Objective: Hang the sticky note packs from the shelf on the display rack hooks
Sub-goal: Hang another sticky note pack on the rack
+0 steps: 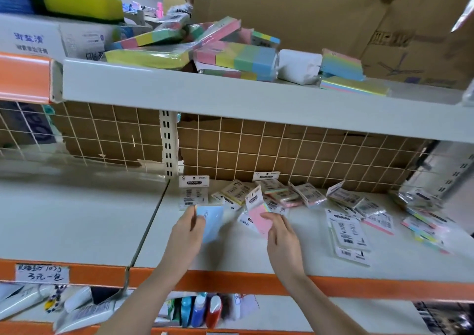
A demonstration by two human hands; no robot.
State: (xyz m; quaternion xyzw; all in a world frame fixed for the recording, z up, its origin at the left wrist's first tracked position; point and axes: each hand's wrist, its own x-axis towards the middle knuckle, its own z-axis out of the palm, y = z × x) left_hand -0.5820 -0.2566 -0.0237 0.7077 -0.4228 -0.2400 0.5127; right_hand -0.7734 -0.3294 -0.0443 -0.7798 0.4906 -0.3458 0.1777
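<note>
Now both hands are at the middle shelf, in the lower centre of the frame. The left hand holds a blue pack with its grip closed around the left edge. The right hand pinches a pink pack with a white header card. Many other sticky note packs lie scattered on the shelf, from the centre to the right of the frame. No hooks can be seen on the wire grid behind. I think the risk is this: the wrappers look smooth, so a pack held only at the edge may slip and fall. Also, the hanging hole is small, and with both hands full it may miss the hook.
</note>
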